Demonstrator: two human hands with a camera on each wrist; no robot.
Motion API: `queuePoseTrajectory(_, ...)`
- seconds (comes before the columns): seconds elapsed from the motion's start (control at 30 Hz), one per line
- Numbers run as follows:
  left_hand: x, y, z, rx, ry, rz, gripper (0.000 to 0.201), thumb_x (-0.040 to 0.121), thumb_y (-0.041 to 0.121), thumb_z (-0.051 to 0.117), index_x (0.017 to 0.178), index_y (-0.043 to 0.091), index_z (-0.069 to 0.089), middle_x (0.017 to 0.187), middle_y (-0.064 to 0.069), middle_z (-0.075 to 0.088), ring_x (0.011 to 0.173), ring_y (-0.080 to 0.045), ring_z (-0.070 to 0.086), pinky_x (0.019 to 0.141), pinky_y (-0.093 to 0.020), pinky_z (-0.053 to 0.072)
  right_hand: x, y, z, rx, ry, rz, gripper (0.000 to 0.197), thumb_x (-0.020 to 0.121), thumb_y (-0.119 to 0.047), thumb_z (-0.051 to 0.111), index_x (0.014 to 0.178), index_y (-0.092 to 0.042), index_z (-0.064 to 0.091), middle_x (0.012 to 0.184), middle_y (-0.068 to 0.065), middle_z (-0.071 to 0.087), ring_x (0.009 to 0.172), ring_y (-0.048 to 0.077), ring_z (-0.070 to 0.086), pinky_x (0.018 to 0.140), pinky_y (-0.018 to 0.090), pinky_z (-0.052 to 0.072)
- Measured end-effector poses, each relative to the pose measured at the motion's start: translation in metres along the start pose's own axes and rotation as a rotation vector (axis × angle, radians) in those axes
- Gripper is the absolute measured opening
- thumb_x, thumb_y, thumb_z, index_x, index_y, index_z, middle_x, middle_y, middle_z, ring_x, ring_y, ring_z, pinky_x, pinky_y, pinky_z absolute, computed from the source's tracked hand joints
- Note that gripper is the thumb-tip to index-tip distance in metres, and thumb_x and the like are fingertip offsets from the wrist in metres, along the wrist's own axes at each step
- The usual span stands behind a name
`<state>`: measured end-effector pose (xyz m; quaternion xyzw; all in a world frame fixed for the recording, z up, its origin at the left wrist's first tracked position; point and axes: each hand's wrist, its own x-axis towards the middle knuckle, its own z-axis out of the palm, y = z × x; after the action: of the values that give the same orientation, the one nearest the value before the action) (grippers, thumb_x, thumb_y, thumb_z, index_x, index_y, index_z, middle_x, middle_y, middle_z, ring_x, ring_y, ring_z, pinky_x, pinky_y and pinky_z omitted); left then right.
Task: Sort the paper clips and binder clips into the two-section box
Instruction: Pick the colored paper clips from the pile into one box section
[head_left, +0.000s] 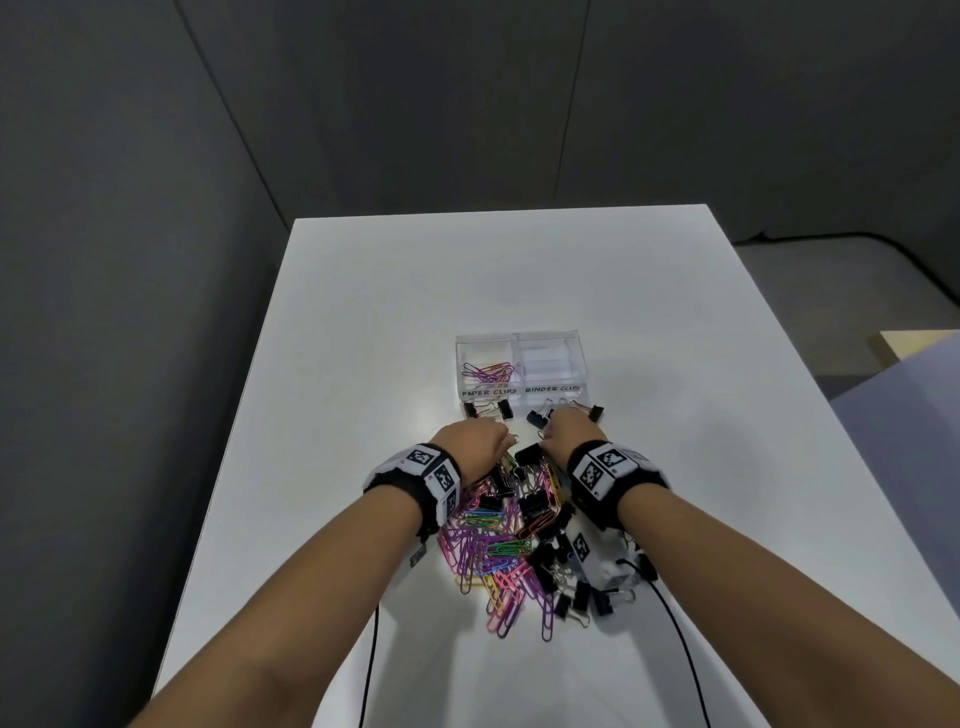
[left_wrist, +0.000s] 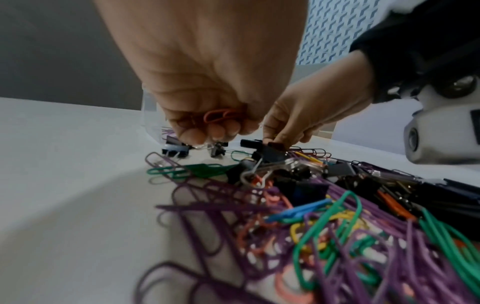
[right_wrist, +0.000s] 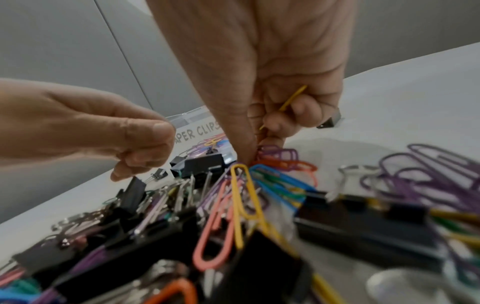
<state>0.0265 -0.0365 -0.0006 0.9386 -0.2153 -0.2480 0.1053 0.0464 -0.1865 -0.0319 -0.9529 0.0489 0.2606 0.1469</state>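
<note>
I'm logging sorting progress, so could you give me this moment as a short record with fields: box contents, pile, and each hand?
paper clips section: a few coloured paper clips
binder clips section: looks bare
pile: mixed paper clips and black binder clips on the white table, nearer the person than the box
left hand: holds orange paper clips
right hand: holds a yellow paper clip, fingertips in the pile
</note>
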Motion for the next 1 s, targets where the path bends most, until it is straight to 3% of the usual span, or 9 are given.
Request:
queuePoseTrajectory(0.07,0.002,0.002,0.001,-0.033,0.007,0.000,0.025,0.098,0.011,0.037,0.115,0.005,0.054,0.119,-0.014,0.058,0.106,-0.029,0.057,0.090,-0.038,0.046,0.012,0.005,0.002,-0.005,-0.039,-0.033,0.006,0.083,-0.007,0.052,0.077,-0.008,0.052,0.085,0.011,0.063,0.078,0.025,0.060,0.066,0.031,0.046)
queuePoseTrajectory(0.13,0.003,-0.001,0.001,-0.050,0.014,0.014,0.032,0.094,0.005,0.039,0.124,0.013,0.051,0.126,-0.009,0.056,0.112,-0.025,0.057,0.093,-0.036,0.047,0.015,0.013,0.002,0.004,-0.068,-0.065,0.008,0.083,-0.007,0.049,0.086,-0.009,0.056,0.094,0.011,0.067,0.072,0.023,0.057,0.063,0.028,0.042)
queuePoseTrajectory(0.27,0.002,-0.006,-0.002,0.048,-0.008,0.041,0.034,0.096,0.031,0.045,0.126,0.016,0.051,0.130,-0.005,0.051,0.116,-0.023,0.053,0.093,-0.036,0.046,-0.012,0.022,-0.018,0.225,0.005,-0.085,0.007,0.097,-0.018,0.041,0.096,-0.012,0.043,0.087,-0.001,0.058,0.072,0.015,0.053,0.065,0.024,0.038)
queuePoseTrajectory(0.43,0.006,-0.004,0.003,0.163,-0.029,0.011,0.033,0.093,0.035,0.051,0.120,0.016,0.056,0.125,-0.006,0.048,0.114,-0.025,0.052,0.086,-0.037,0.047,-0.022,0.033,-0.038,0.338,0.107,-0.090,0.009,0.099,-0.021,0.033,0.098,-0.015,0.040,0.074,0.004,0.057,0.070,0.022,0.052,0.069,0.030,0.037)
queuePoseTrajectory(0.53,0.007,-0.005,0.005,0.203,-0.004,0.018,0.026,0.094,0.028,0.050,0.113,0.013,0.059,0.122,-0.008,0.050,0.110,-0.027,0.053,0.082,-0.037,0.048,-0.025,0.041,-0.039,0.460,0.098,-0.089,0.012,0.099,-0.018,0.036,0.097,-0.013,0.046,0.064,-0.001,0.054,0.059,0.013,0.049,0.058,0.027,0.037)
queuePoseTrajectory(0.67,0.002,-0.007,0.006,0.268,0.045,0.042,0.025,0.096,0.025,0.046,0.112,0.011,0.059,0.118,-0.007,0.055,0.109,-0.026,0.055,0.080,-0.036,0.048,-0.031,0.055,-0.035,0.553,0.049,-0.057,0.020,0.096,-0.019,0.046,0.077,-0.013,0.045,0.065,-0.001,0.057,0.052,0.012,0.049,0.049,0.021,0.035)
queuePoseTrajectory(0.77,-0.002,-0.012,0.008,0.253,0.046,0.032,0.023,0.097,0.018,0.043,0.115,0.011,0.056,0.119,-0.008,0.057,0.108,-0.026,0.056,0.082,-0.037,0.049,-0.035,0.059,-0.030,0.588,0.047,-0.026,0.025,0.097,-0.018,0.046,0.073,-0.014,0.041,0.066,0.002,0.055,0.052,0.013,0.048,0.048,0.021,0.036)
queuePoseTrajectory(0.9,-0.010,-0.016,0.006,0.150,0.021,0.003,0.039,0.096,0.010,0.039,0.135,0.014,0.044,0.132,-0.008,0.048,0.111,-0.029,0.056,0.085,-0.038,0.048,-0.039,0.058,-0.030,0.696,0.058,-0.042,0.018,0.098,-0.013,0.043,0.080,-0.009,0.045,0.069,0.004,0.059,0.055,0.017,0.054,0.051,0.024,0.043)
queuePoseTrajectory(1.0,-0.014,-0.016,0.002,0.096,0.028,-0.033,0.031,0.097,0.012,0.037,0.124,0.009,0.052,0.128,-0.010,0.047,0.106,-0.030,0.057,0.083,-0.036,0.046,-0.039,0.061,-0.035,0.703,0.076,-0.059,0.015,0.096,-0.004,0.041,0.084,-0.008,0.050,0.071,0.003,0.060,0.057,0.015,0.052,0.053,0.022,0.043)
